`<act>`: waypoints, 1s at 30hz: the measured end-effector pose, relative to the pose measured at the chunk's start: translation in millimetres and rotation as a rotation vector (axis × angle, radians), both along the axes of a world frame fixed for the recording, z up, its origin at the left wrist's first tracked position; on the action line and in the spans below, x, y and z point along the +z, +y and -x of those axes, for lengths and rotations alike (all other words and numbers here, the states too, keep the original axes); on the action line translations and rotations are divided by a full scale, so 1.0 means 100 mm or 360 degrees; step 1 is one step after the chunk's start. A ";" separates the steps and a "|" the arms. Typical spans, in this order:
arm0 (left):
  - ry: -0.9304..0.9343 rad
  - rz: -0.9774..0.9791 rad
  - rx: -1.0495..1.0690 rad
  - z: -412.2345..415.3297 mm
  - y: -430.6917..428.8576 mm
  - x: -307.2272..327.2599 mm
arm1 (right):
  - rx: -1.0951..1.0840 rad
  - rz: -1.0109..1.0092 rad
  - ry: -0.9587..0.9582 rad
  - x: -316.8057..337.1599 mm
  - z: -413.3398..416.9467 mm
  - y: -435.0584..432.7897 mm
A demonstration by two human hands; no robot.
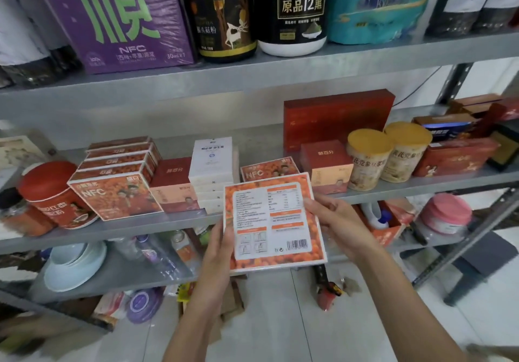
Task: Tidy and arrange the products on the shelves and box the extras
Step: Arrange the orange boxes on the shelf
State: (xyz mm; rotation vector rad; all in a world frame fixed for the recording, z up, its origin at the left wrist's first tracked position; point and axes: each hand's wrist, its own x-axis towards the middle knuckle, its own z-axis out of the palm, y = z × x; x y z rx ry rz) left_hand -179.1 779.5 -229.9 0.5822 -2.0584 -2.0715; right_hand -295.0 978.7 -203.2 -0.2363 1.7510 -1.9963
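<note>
– Orange box up in both hands, flat and shrink-wrapped, back panel facing us: white label, small print, barcode at the bottom right corner.

– And the grip? The left hand holds the lower left edge, fingers running up the side. The right hand pinches the right edge, thumb on the printed face, the rest tucked behind.

– Where is it sitting?

– It isn't sitting on anything. It hangs in the air in front of the middle shelf, tilted a touch, top edge level with the goods on that shelf.

– Look left on that shelf: a stack of matching orange NFC boxes, fanned back like steps.

– One more of the same design, a lone NFC box, peeks out just behind the held one.

– Between them, a pile of white boxes with a red and pink carton pressed beside it.

– To the right, two yellow-lidded canisters stand side by side, with a large red case upright against the back.

– Far left, a red-lidded jar leans over.

– Up top: a purple carton, a gold-capped jar, a black tub and a teal bag.

– Below: pale bowls, stacked.
</note>
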 end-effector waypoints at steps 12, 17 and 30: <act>0.0011 0.0316 0.0195 0.08 0.11 0.09 | 0.0167 0.0190 -0.0103 0.25 -0.28 -0.11; 0.0256 0.0470 -0.0062 0.07 0.30 0.45 | -0.0059 -0.0458 0.0899 0.44 -0.48 -0.26; 0.0084 -0.0502 0.0094 0.22 0.08 0.52 | -0.0069 -0.0720 0.0728 0.25 -0.62 -0.16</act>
